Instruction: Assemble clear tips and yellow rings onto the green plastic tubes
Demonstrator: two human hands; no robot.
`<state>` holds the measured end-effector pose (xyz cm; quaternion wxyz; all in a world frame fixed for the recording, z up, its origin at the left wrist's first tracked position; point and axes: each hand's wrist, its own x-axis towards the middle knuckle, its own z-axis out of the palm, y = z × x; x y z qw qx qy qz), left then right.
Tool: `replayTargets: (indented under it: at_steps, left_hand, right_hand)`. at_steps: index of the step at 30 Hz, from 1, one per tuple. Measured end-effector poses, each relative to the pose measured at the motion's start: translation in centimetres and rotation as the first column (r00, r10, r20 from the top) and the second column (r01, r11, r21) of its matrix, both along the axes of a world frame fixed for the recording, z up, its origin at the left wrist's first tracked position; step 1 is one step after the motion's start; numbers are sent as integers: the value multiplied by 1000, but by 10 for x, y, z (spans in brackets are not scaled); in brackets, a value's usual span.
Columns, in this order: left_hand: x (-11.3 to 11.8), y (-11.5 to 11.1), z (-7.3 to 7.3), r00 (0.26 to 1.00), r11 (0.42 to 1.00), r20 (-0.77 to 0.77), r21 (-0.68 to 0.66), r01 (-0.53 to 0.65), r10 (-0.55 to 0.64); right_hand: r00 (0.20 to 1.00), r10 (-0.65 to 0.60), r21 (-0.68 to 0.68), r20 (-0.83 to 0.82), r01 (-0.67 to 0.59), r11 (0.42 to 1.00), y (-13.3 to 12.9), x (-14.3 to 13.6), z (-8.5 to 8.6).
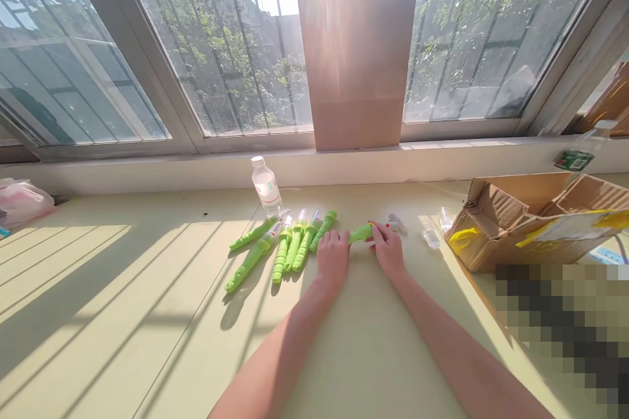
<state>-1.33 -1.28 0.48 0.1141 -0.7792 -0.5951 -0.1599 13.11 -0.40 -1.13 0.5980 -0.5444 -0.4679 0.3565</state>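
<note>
My left hand (333, 255) is closed around one end of a green, ribbed stick-like piece (361, 234) lying sideways just above the table. At its other end, my right hand (387, 250) pinches the tip between thumb and fingers. A small white part with red spots (392, 226) shows beyond the right fingers; whether it is joined to the stick I cannot tell. To the left lie several similar green sticks (279, 255), most with clear tips pointing toward the window. Two of them, a long one (248, 265) and a darker one (251, 234), lie slanted farther left.
A water bottle (268, 188) stands behind the sticks. Small clear plastic pieces (431, 238) lie right of my hands, beside an open cardboard box (515, 242). A cardboard sheet (358, 72) leans against the window. A plastic bag (24, 203) sits far left.
</note>
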Motion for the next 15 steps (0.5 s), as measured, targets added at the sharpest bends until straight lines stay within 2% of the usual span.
replayTargets:
  at_steps: [5,11,15]
  left_hand:
    - [-1,-1,1,997,1000,-75,18,-11,12]
    - [-1,-1,0,994,999,-104,49,-7,12]
    - [-1,-1,2,991,998,-129,69,-7,16]
  right_hand:
    - [1000,-3,-8,28,3,1000,-1,-1,0]
    - [998,47,-42,-43,-48,998,0,2,0]
    - [997,33,-60,-64,-37,998,4,3,-2]
